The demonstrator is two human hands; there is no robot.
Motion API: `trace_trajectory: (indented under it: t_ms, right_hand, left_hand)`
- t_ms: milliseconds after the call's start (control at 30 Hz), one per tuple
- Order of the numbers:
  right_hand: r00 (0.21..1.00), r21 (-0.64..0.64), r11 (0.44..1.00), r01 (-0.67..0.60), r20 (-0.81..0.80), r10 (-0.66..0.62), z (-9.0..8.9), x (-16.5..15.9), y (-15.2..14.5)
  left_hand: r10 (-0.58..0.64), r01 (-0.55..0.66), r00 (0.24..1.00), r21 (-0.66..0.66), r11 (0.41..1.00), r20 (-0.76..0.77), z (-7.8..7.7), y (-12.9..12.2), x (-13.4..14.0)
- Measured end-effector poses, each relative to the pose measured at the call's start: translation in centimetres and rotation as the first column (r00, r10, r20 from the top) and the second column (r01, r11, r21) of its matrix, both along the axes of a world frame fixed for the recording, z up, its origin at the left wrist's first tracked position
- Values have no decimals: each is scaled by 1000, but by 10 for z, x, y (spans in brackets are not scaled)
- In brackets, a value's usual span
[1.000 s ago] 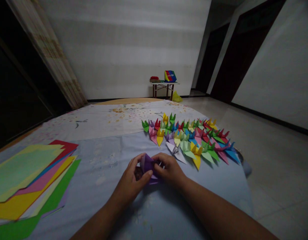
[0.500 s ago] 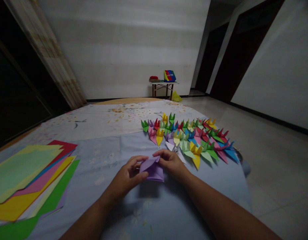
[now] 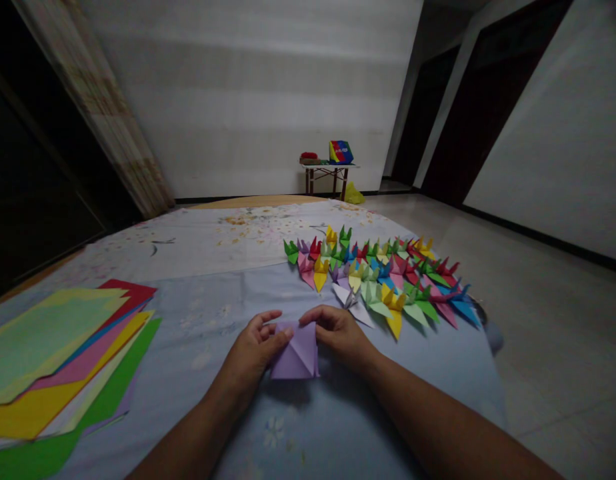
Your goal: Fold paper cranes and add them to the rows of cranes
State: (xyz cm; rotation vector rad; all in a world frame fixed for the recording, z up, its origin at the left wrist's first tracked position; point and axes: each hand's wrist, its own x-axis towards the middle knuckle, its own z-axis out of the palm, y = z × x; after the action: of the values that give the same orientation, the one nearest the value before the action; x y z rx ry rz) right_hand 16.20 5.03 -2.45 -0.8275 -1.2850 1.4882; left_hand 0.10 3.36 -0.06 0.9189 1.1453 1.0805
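A folded purple paper (image 3: 298, 353) lies flattened on the pale blue cloth (image 3: 213, 320) in front of me. My left hand (image 3: 255, 350) pinches its upper left edge with thumb and fingers. My right hand (image 3: 338, 333) presses and grips the top right corner. Both hands meet at the top of the fold.
Several finished paper cranes (image 3: 378, 277) in many colours lie in rows to the right of my hands. A fanned stack of coloured paper sheets (image 3: 58, 360) sits at the left. A small table (image 3: 328, 173) stands by the far wall. The cloth's right edge drops to a tiled floor (image 3: 538, 320).
The purple paper, bunched up between my hands a second ago, opened into a flap and now lies flattened into a square shape on the cloth. Both hands stayed on it.
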Motion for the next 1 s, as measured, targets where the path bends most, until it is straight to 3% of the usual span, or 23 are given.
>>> trace_trajectory:
  t_ms: [100,267,533,833,1000]
  right_hand:
    - [1000,16,1000,-5,6,5,0,2,0]
    - [1000,8,1000,9,21,-9,7,8,1]
    - [977,-28,999,-17,210,23,4,8,0]
    - [992,-19,1000,8,126,-5,5,5,0]
    - [987,3,1000,9,161,-10,4,5,0]
  left_hand:
    - [-55,56,998,-29,998,25,0,1,-2]
    - [-16,16,1000,-6,1000,8,2,2,-5]
    - [-33,35,998,38,999,-57,2,1,-6]
    - [-45,49,995,43,998,-94,4,0,-6]
    - [-46,52,993,54,997,-110,3,2,-7]
